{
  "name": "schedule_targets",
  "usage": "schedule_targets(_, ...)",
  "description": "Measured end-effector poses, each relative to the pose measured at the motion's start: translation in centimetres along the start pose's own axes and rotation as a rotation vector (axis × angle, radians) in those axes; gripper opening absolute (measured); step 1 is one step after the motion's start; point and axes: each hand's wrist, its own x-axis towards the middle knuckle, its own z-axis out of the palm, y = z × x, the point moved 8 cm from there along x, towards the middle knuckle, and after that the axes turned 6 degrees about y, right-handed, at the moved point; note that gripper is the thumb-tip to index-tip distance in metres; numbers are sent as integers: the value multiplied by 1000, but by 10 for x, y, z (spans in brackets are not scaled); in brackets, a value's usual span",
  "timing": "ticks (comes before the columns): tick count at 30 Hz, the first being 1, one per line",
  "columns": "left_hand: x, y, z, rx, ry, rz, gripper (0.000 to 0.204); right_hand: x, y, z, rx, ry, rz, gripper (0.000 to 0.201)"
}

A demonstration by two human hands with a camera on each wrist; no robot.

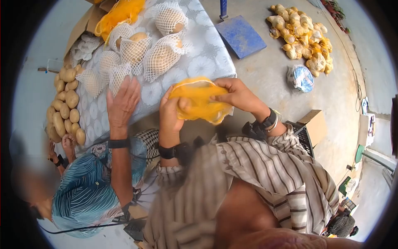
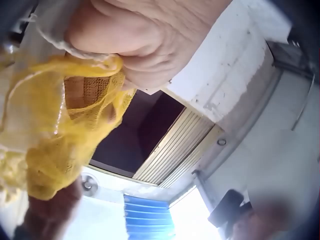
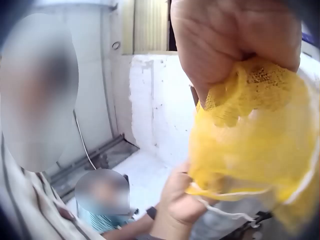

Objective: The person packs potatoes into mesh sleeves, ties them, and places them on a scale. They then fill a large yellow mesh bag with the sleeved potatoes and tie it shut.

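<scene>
Both hands hold a yellow mesh bag (image 1: 201, 101) in front of the body, by the table's near corner. A white drawstring runs along the bag's opening, and the thin netting hangs slack. My left hand (image 1: 169, 108) grips the left side, with some fingers seen through the mesh. On the other side, my right hand (image 1: 239, 96) pinches the bag between thumb and fingers. The right wrist view shows the netting (image 3: 250, 135) bunched under my right hand (image 3: 235, 40), with the white cord dangling near my left hand (image 3: 180, 200).
On the patterned table (image 1: 205, 54) lie pale produce in white foam nets (image 1: 163, 58), potatoes (image 1: 64, 110) and more orange-yellow netting (image 1: 120, 16). Another person's hand (image 1: 124, 103) reaches onto it at left. Bagged garlic bulbs (image 1: 300, 33) and a blue platform (image 1: 240, 36) stand on the floor.
</scene>
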Motion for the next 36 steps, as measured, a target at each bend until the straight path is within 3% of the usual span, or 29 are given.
schedule_targets(2, -4, 4, 7, -205, -265, -66, 17, 1, 6, 1, -116, -29, 22, 27)
schedule_targets(5, -13, 4, 21, -216, -245, -76, 18, 2, 17, -9, 99, -46, 186, 25)
schedule_targets(7, -17, 11, 28, 237, 119, 20, 25, 7, 11, -26, 464, 108, 74, 21)
schedule_targets(8, -16, 7, 27, 237, 124, 28, 25, 8, 9, -25, 463, 98, 72, 21)
schedule_targets(10, -13, 14, 27, 761, 140, 286, 28, 6, -2, -29, 706, 126, 36, 25)
schedule_targets(13, -12, 13, 25, 985, 198, 316, 19, 3, -7, -17, 865, 97, 110, 29)
schedule_targets(17, -9, 26, 17, 839, 233, 364, 23, -1, -1, -9, 862, -80, 132, 33)
schedule_targets(19, -5, 30, 18, 401, 169, 290, 30, -10, -8, 7, 550, -226, 115, 33)
schedule_targets(20, -7, 36, 21, 404, 173, 306, 30, -13, -10, 11, 547, -240, 106, 33)
schedule_targets(22, -9, 34, 49, 467, -86, 198, 37, -13, 1, 3, 605, -95, 198, 28)
schedule_targets(23, -10, 44, 55, 472, -84, 216, 37, -10, 3, -2, 599, -109, 187, 28)
schedule_targets(25, -18, 68, 82, 792, -225, 466, 45, -3, -9, -16, 898, -155, 41, 32)
schedule_targets(26, -14, 77, 82, 793, -225, 479, 45, 0, 1, -28, 896, 60, 90, 39)
schedule_targets(27, -10, 99, 79, 1090, -98, 690, 50, 3, -2, -32, 892, 54, 83, 39)
schedule_targets(28, -7, 115, 80, 1381, 44, 899, 55, 3, -12, -29, 1016, -85, 71, 38)
schedule_targets(29, 3, 117, 79, 1379, 45, 906, 55, 2, -24, -25, 1136, -227, 61, 38)
schedule_targets(30, 15, 116, 74, 1515, 118, 923, 59, 2, -30, -25, 1131, -229, 59, 38)
schedule_targets(32, 37, 114, 64, 1645, 197, 941, 63, 6, -38, -24, 1059, -104, 88, 40)
schedule_targets(34, 47, 110, 70, 1855, 227, 1067, 73, 10, -45, -21, 1012, -88, 69, 42)
schedule_targets(35, 49, 113, 71, 1851, 224, 1066, 73, 13, -47, -20, 971, -69, 50, 43)
schedule_targets(36, 57, 115, 66, 1855, 218, 936, 76, 16, -48, -19, 971, -62, 52, 43)
